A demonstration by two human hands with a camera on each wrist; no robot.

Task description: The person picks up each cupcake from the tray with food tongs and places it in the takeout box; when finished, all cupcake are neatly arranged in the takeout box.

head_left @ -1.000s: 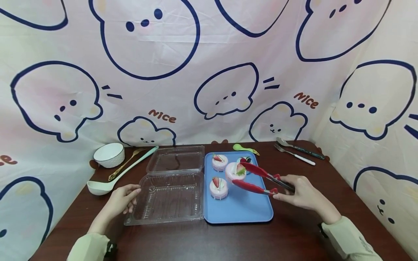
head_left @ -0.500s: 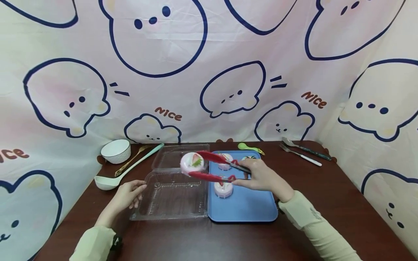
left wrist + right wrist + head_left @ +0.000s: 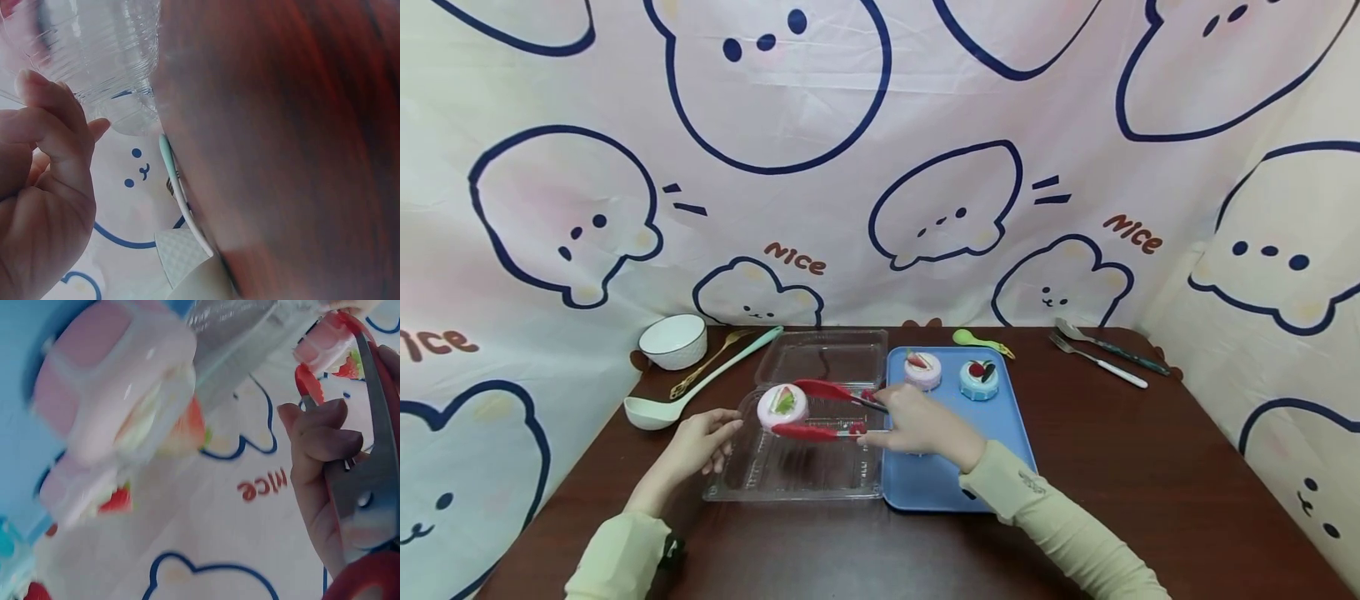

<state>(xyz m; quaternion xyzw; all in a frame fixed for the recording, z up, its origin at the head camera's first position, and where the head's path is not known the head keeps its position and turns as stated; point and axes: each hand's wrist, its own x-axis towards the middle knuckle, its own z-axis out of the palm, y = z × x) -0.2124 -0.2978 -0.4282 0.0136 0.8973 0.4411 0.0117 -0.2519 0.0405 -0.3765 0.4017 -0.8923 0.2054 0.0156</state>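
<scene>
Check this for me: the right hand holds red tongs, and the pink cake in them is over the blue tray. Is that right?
Not quite: the pink cake is over the clear box, not the blue tray, as the head view shows. The right hand does hold the red tongs, with the cake in them.

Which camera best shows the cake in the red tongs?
The head view: it shows the pink cake almost whole and sharp, from above. The right wrist view shows it small, from the side, partly behind the red tongs; in the left wrist view I can't make it out.
</scene>
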